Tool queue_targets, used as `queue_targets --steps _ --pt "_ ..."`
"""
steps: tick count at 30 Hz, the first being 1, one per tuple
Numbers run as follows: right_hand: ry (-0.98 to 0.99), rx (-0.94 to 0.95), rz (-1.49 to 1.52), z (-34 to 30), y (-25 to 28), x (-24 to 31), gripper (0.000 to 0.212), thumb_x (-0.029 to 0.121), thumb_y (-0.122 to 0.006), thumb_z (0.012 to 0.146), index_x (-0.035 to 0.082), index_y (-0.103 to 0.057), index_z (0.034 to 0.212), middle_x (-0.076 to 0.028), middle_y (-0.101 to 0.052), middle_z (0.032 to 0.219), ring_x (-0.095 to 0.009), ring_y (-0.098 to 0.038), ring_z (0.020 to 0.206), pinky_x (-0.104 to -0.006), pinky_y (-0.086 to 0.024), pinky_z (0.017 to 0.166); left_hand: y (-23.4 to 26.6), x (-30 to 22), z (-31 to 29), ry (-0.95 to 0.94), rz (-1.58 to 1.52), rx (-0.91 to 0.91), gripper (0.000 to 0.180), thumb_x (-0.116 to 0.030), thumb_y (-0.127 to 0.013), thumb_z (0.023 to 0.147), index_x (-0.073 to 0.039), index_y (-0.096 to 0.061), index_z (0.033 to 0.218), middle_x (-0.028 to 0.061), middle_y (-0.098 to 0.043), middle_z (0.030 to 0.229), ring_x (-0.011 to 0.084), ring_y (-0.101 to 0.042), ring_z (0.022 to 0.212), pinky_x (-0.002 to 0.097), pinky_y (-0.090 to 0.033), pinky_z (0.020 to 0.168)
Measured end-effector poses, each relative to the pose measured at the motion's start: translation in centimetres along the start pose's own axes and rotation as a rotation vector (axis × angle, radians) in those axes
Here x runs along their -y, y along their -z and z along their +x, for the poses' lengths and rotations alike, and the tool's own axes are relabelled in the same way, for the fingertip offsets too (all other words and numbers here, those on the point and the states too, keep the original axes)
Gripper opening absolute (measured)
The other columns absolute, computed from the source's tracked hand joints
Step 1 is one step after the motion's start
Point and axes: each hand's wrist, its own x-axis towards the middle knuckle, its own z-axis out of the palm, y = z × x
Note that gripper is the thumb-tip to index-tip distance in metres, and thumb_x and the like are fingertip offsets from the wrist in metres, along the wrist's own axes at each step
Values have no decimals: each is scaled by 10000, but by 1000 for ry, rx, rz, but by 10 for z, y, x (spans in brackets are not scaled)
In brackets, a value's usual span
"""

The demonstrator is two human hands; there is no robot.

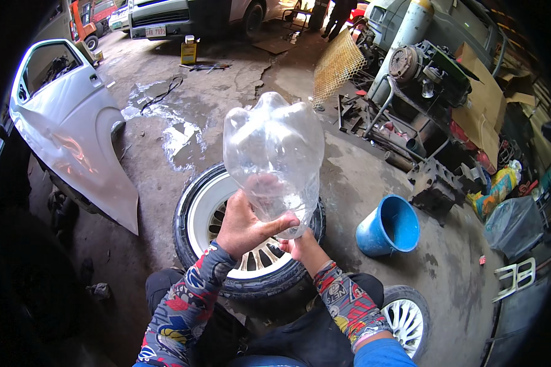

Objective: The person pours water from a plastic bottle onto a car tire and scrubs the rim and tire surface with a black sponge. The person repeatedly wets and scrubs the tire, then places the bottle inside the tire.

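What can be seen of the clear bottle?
The clear bottle looks like thin, colourless, see-through plastic, with a rounded, lobed base, a wide body and glossy highlights. No label or liquid shows. Its base points away from the person and its narrow end toward them. The left hand grips it near that end, thumb across the front; the right hand is at the narrow end, hiding the mouth. It is held above a tire.

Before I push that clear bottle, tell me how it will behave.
The clear bottle shows no liquid, so it is probably light for its size. Its thin-looking wall may flex under pressure. Rounded sides could let it roll.
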Motion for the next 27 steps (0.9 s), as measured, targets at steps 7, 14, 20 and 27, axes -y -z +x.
queue_targets --steps 7,14,20,27 --pt "144 10 -95 7 5 -8 377 450 -644 971 140 -673 1184 -19 -689 973 -138 -609 769 -332 -513 623 -1 2 0 -27 -109 -46 855 -398 -984 681 41 -571 1288 155 -668 1192 232 -640 1128 380 -519 987" --pt "629 11 -410 21 -6 -26 309 253 -697 967 90 -677 1229 -28 -688 990 -91 -615 807 -250 -488 649 -2 -3 -2 -16 -31 -67 885 -411 -995 657 34 -580 1300 148 -692 1188 230 -659 1112 364 -528 982" --pt "42 51 -108 10 -1 -15 265 317 -596 1019 129 -620 1204 -27 -639 871 -110 -563 602 -284 -463 476 3 0 -3 -41 23 -47 840 -371 -993 665 33 -598 1287 153 -704 1192 217 -675 1090 361 -536 977" --pt "-52 -35 26 -4 -18 9 440 538 -517 1006 146 -623 1176 -53 -674 936 -184 -620 731 -362 -565 581 -3 9 -6 -160 200 -35 697 -304 -953 713 68 -637 1211 145 -714 1118 208 -682 1003 342 -540 919"
